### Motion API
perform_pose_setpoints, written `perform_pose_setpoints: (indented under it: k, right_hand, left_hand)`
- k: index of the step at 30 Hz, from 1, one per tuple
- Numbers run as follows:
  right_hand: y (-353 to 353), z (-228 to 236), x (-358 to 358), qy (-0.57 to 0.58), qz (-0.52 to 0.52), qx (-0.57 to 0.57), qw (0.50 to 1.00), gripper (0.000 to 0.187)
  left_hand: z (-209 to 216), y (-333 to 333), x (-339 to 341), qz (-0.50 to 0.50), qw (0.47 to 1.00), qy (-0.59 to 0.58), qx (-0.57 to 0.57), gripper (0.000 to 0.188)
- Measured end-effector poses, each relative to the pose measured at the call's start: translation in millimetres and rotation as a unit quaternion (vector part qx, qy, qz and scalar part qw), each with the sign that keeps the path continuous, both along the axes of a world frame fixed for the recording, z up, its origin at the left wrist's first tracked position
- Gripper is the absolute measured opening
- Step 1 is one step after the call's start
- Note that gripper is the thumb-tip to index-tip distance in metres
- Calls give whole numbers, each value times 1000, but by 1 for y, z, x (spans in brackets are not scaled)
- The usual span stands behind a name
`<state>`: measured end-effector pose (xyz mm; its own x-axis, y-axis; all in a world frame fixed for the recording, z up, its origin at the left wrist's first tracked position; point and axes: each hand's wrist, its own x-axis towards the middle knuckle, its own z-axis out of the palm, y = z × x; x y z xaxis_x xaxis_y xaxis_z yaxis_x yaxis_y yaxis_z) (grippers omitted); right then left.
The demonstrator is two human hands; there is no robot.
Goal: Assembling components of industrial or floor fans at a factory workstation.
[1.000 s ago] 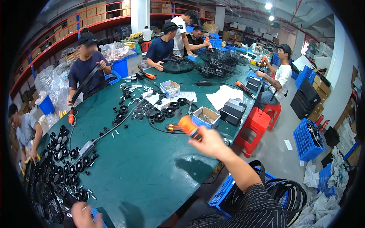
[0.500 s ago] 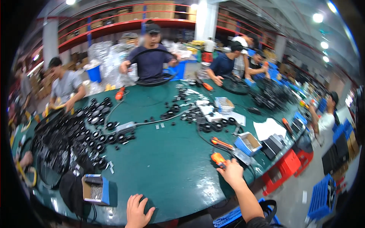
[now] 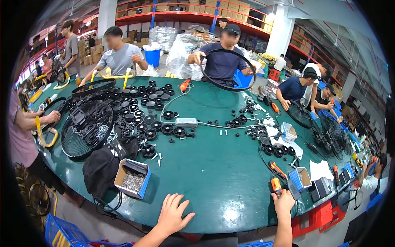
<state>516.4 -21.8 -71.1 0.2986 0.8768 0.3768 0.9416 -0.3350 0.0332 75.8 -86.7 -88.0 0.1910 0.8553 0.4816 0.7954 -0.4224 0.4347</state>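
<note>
My left hand (image 3: 173, 213) rests on the near part of the green table (image 3: 205, 173), fingers spread and holding nothing. My right hand (image 3: 284, 201) is closed around the rear end of an orange and black electric screwdriver (image 3: 276, 186) near the table's right front edge. Beside it lie another orange-handled screwdriver (image 3: 277, 169) and a blue-and-white box (image 3: 300, 178) of small metal parts. Left of my left hand stands an open blue box (image 3: 132, 181) full of small screws, with a black cap (image 3: 101, 172) behind it.
Black round knobs (image 3: 150, 119) and a wire fan guard (image 3: 86, 129) crowd the left side. A grey power adapter (image 3: 186, 122) trails a cable across the middle. Opposite, a person (image 3: 224, 61) holds a black ring (image 3: 227, 87). Red stools (image 3: 317, 218) stand at the right edge.
The view has swung left, so the table's contents appear further right. My right hand stays at the orange screwdriver; my left hand remains spread, now further over the table.
</note>
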Motion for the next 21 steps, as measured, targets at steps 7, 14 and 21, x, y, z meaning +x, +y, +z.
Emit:
perform_pose_setpoints:
  k: [7,14,21]
  right_hand:
    - [-36,11,-28,13,63,63,996,63]
    - [-90,15,-53,32,162,133,977,58]
    - [-161,-11,-81,165,194,156,954,53]
  left_hand:
    - [0,-3,-9,-3,1000,-12,-3,48]
    - [2,8,0,-27,1000,-10,3,48]
    - [-15,8,-13,-36,999,0,7,41]
